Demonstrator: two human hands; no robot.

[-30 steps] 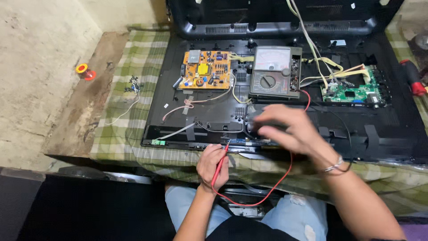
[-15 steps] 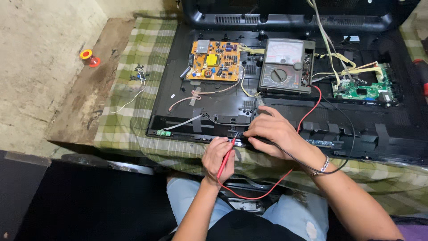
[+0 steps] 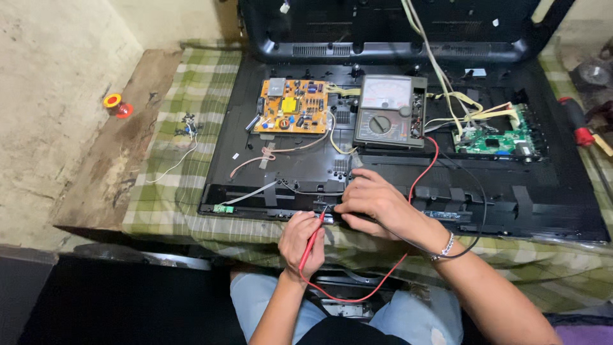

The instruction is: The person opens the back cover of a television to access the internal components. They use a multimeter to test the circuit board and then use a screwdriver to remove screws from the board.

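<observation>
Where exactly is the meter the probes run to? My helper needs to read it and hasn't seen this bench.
Find the opened black panel lying flat on the checked cloth. The meter rests in its upper middle, between the orange circuit board and the green circuit board. It alone has a pale dial window above a round knob.

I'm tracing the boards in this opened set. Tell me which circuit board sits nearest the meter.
The orange circuit board, directly left of the analog meter, almost touching it. The green circuit board lies farther off to the meter's right, beyond a gap crossed by pale wires.
</observation>
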